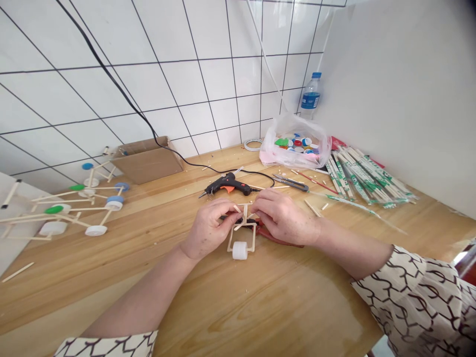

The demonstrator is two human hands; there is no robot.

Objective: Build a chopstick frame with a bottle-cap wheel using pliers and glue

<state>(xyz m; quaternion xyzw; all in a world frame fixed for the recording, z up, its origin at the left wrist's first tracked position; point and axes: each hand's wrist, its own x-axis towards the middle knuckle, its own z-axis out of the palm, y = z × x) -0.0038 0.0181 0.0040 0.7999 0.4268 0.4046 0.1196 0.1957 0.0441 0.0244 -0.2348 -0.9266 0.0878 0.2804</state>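
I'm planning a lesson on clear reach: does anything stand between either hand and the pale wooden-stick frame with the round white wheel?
Nothing visible does. The left hand and right hand are at the far end of the pale wooden-stick frame. Red-handled pliers lie partly beneath the right hand, not between.

A wall of white tiles (pixel 204 44) with dark joints rises behind the wooden counter (pixel 297 302). On the left stand wheeled stick models (pixel 54 209) with white, blue and green caps; just beyond them is an open cardboard box (pixel 148 166). At the far right, a tape roll (pixel 246 145) lies beside a clear plastic bag (pixel 271 151) of coloured bottle caps (pixel 298 143). A blue-capped bottle (pixel 311 96) stands behind the bag, and green-printed stick packets (pixel 368 173) lie to its right.
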